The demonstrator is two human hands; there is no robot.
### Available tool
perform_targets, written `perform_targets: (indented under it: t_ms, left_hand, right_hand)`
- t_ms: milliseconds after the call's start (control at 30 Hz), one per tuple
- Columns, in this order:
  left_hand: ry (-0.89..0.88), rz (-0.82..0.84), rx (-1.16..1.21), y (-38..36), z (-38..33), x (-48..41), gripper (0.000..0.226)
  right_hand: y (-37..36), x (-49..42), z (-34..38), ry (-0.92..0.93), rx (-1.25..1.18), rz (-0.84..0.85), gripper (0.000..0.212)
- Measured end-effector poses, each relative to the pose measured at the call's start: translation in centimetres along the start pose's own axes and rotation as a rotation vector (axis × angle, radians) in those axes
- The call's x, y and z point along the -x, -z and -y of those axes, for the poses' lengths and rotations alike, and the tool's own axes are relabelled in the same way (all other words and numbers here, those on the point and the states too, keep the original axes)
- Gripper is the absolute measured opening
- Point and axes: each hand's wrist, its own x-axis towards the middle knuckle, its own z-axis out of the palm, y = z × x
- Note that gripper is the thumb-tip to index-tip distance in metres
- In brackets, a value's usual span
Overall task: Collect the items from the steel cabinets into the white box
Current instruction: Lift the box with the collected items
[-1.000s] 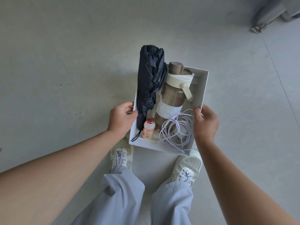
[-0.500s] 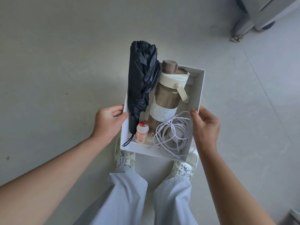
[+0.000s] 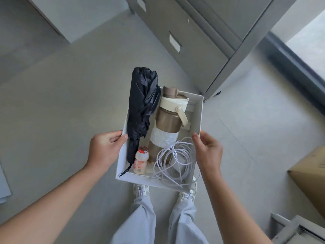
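I carry the white box (image 3: 198, 110) in front of me at waist height. My left hand (image 3: 103, 150) grips its left wall, thumb over the rim. My right hand (image 3: 208, 152) grips the right wall the same way. Inside lie a folded black umbrella (image 3: 141, 106) sticking out past the far edge, a brown water bottle (image 3: 167, 125) with a cream lid, a small yoghurt drink bottle (image 3: 140, 160) with a red cap, and a coil of white cable (image 3: 173, 162). A grey steel cabinet (image 3: 202, 44) with shut drawers stands just ahead.
A second grey cabinet (image 3: 73, 13) is at the upper left. A cardboard box (image 3: 309, 175) sits on the floor at the right, with a grey metal frame (image 3: 297, 229) below it. My shoes (image 3: 186, 194) and trouser legs show under the box on grey floor.
The view has swung forward: the steel cabinets and the cardboard box have come into sight. Both hands keep the same hold on the box and its contents have not shifted.
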Motion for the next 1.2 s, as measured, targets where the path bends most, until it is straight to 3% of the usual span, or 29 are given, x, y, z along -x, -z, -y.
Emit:
perform_targets:
  t_ms: [33,167,467,600,733,933,1033,1200]
  left_hand:
    - [-0.028,-0.009,-0.008,1.4,-2.5,0.7,0.004]
    - [-0.120,-0.033,-0.010,7.3,-12.3,4.2,0.024]
    - [-0.192,-0.098,0.092,17.6,-25.3,14.7,0.018]
    - [-0.233,-0.109,0.045,19.8,-27.1,17.2,0.035]
    - [-0.213,-0.131,0.038,20.8,-27.4,18.2,0.038]
    - [-0.223,-0.187,0.094,22.0,-28.5,18.5,0.005]
    - [-0.261,-0.217,0.093,22.7,-29.8,18.7,0.004]
    - [-0.295,-0.248,0.060,23.6,-31.4,18.7,0.026]
  right_hand:
    - [0.7,1.0,2.5,0.004,-0.014,-0.017,0.012]
    - [3.7,5.3,12.3,0.030,-0.036,-0.036,0.011]
    - [9.0,15.3,28.4,0.134,-0.021,-0.081,0.016]
    - [10.1,17.7,31.4,0.149,0.041,-0.102,0.017]
    - [10.3,18.9,33.0,0.152,0.065,-0.088,0.018]
    - [10.2,19.3,34.8,0.167,0.033,-0.061,0.011]
    - [10.4,19.4,35.9,0.208,0.021,-0.032,0.015]
    - [10.3,19.2,37.6,0.249,-0.009,-0.017,0.024]
